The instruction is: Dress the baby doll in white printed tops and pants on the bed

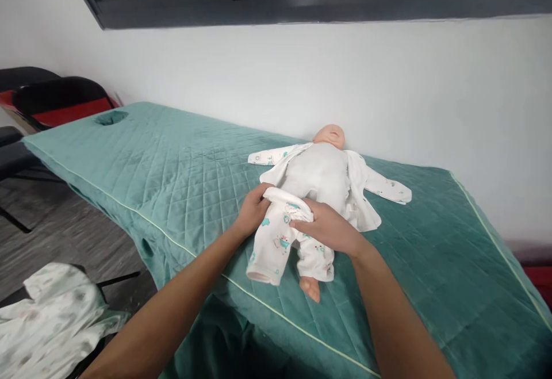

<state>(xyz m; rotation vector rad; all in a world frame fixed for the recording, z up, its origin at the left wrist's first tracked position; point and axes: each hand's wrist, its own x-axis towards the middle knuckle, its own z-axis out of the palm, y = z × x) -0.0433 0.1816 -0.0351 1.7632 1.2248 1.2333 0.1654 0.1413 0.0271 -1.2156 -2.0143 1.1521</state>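
A baby doll (331, 135) lies on its back on the green quilted bed cover, its head toward the wall. White baby trousers (273, 241) with small printed figures cover its lower legs, and one foot (310, 288) sticks out of a leg end. My left hand (254, 209) grips the waistband on its left side. The waistband's right side is held by my right hand (323, 224), thumb on the outside and fingers partly hidden. An open white printed jacket (360, 186) is on the doll's arms, sleeves spread out. Its white cloth body (317, 166) shows between the jacket's fronts.
The green bed (181, 154) runs along the white wall below a dark window frame (302, 5). A face hole (111, 117) is at its far left end. Black and red chairs (64, 103) stand beyond. White printed cloth (56, 316) lies on a seat at lower left.
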